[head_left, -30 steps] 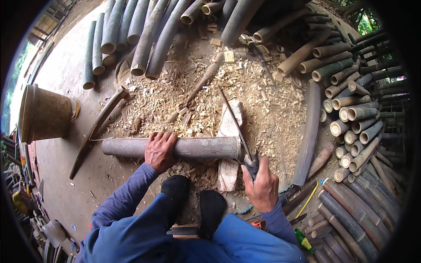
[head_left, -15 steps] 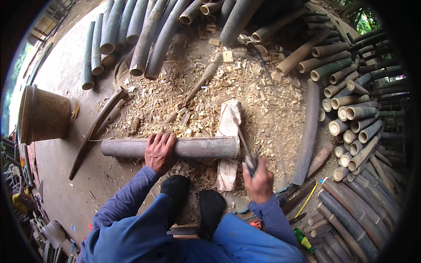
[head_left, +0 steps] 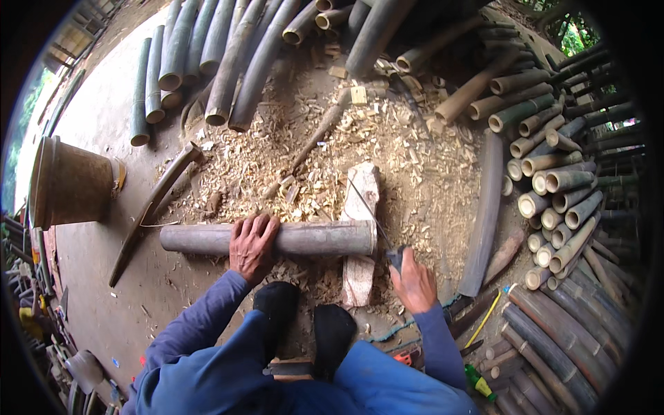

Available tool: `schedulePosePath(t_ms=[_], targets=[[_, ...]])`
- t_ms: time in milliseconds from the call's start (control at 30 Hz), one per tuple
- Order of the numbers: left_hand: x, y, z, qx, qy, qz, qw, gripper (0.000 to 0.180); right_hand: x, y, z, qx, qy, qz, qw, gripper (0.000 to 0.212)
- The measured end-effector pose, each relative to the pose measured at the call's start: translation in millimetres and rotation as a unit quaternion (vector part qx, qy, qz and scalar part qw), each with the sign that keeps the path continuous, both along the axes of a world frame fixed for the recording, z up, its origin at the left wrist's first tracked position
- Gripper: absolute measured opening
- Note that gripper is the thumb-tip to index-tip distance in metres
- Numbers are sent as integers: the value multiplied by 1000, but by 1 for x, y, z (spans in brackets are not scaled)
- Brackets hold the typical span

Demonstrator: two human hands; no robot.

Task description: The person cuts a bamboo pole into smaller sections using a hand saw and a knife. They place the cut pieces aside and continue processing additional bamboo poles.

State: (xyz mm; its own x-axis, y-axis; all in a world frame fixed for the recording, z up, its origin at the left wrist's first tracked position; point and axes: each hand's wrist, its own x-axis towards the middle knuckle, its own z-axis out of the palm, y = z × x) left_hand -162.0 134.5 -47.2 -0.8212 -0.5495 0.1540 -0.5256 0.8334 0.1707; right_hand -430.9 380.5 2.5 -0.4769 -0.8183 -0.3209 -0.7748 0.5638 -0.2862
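A dark bamboo tube (head_left: 318, 238) lies crosswise before me, its right end resting across a pale, flaking block (head_left: 358, 280). My left hand (head_left: 253, 249) grips the tube from above near its middle, fingers curled over the far side. Beyond the tube's cut right end, my right hand (head_left: 415, 282) is closed round the dark handle of a long, thin-bladed knife (head_left: 373, 220). Its blade slants up and to the left, passing close by the tube's end over the block. Whether the edge touches the bamboo I cannot tell.
Wood chips (head_left: 304, 180) cover the ground beyond the tube. A brown bucket (head_left: 72, 183) and a curved bamboo strip (head_left: 155, 207) are at left. Cut bamboo tubes (head_left: 560, 180) are stacked at right, with others at the far side. A long bamboo piece (head_left: 484, 214) lies right of the block.
My right hand has shifted slightly right and down, and the knife blade now tilts further left. The tube and my left hand have hardly moved.
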Motion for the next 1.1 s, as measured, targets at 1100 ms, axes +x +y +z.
schedulePosePath(t_ms=[1100], targets=[[-5,-9,16,126,-58,-18,990,65,14,-11,4,-92,-40,-33,994,36]])
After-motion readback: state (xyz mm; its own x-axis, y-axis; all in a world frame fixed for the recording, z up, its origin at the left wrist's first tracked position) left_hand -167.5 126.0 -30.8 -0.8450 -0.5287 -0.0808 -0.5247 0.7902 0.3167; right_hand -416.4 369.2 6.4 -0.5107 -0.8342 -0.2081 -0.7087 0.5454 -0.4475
